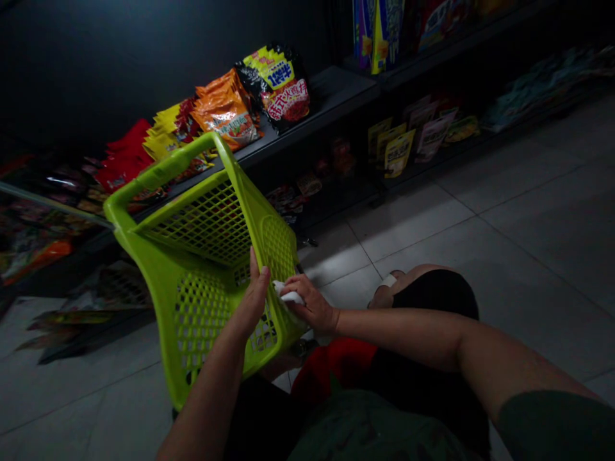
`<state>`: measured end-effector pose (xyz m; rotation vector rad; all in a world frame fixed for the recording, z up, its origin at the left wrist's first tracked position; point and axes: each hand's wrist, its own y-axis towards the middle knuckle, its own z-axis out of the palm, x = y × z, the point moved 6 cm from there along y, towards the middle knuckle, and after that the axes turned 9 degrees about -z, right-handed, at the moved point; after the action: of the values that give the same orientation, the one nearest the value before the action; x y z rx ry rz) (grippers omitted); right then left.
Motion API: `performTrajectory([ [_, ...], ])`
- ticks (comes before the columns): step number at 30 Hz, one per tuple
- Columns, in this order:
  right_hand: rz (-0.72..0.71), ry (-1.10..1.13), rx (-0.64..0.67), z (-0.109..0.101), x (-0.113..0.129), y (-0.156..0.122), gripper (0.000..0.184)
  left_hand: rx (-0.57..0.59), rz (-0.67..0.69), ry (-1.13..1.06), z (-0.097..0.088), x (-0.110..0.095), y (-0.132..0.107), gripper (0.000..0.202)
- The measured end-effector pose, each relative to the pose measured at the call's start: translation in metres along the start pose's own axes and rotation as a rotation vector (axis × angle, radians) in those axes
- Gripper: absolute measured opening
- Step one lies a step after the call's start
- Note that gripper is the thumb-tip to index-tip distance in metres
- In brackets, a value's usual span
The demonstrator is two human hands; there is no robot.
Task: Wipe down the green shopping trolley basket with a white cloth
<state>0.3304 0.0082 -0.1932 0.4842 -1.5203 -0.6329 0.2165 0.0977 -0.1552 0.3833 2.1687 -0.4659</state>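
Green basket (250, 211) sits between 8 and 9 o'clock of my view, tilted, long handle loop (166, 168) toward its 11; left hand (254, 299) grasps its side rim at the basket's 3 to 4 o'clock, thumb over the edge, other fingers mostly hidden; right hand (314, 308) has a crumpled white cloth (292, 297) pinched in its fingers, pressed to the outer face of that same wall, just beside the left.

Beyond the basket, shelf (331, 96): red packs (123, 157) at its 11, orange packs (225, 109) at 12, black noodle pack (283, 86) at 1; yellow pouches (398, 152) lower down at 2; my bent knee (439, 291) at 3, over tiled floor (423, 230).
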Motion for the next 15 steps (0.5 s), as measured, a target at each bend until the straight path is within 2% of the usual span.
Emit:
performTrajectory([
  [3, 0.046, -0.039, -0.076, -0.008, -0.028, 0.037, 0.026, -0.008, -0.047, -0.094, -0.001, -0.001, -0.001, 0.075],
  [5, 0.124, -0.098, -0.195, -0.019, -0.046, 0.062, 0.025, 0.015, -0.054, -0.103, 0.001, -0.005, -0.004, 0.077],
  [7, 0.187, -0.139, -0.264, -0.025, -0.052, 0.076, 0.027, 0.034, -0.053, -0.098, 0.003, -0.01, -0.006, 0.078],
  [8, 0.197, -0.142, -0.246, -0.023, -0.049, 0.077, 0.03, 0.04, -0.054, -0.097, 0.004, -0.011, -0.008, 0.078],
  [11, 0.154, -0.093, -0.085, -0.01, -0.021, 0.054, 0.039, 0.043, -0.063, -0.094, 0.004, -0.014, -0.012, 0.079],
  [15, 0.097, -0.017, -0.007, -0.005, 0.014, 0.003, 0.028, 0.012, -0.082, -0.075, 0.004, -0.014, -0.022, 0.077],
])
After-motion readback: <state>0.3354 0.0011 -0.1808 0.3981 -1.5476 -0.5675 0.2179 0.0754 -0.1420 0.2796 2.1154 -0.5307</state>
